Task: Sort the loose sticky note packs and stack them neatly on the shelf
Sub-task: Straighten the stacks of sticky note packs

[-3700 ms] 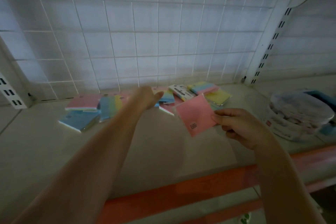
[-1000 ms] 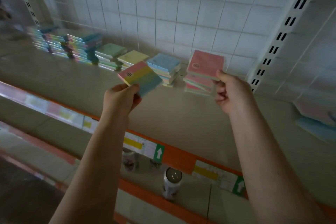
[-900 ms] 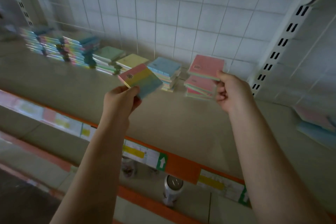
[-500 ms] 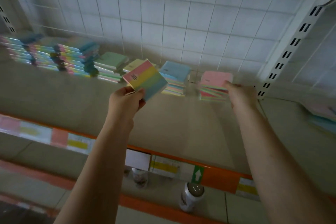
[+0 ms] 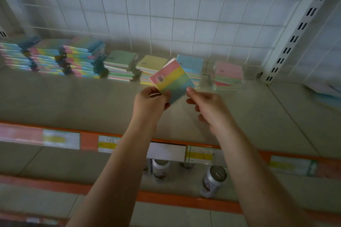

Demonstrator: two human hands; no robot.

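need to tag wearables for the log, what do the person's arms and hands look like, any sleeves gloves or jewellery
Both forearms are bare up to the bottom edge of the head view, with no sleeve showing. The left hand and right hand wear no gloves, and no rings, watch or bracelet can be seen on either.

Pretty dim overall, cool grey cast. Brightest on back grid panel (image 5: pixel 166 5). Soft motion blur on stacks (image 5: pixel 55 57) far left and right hand (image 5: pixel 208 105). Wide-angle bending at edges, corners smeared.
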